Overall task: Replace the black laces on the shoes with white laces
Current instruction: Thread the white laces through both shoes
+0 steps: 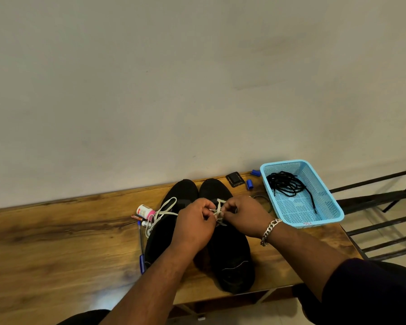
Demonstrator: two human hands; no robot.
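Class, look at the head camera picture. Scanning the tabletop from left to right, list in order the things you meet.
Blue pen → small white bottle with a pink cap → left black shoe → right black shoe → blue basket holding the black laces. Both hands pinch the white lace over the shoes.

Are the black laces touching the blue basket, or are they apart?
Touching. The head view shows the black laces lying in a loose pile on the perforated floor inside the blue basket.

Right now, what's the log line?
hands: left and right pinch white lace | shoe: right one | black laces: in basket
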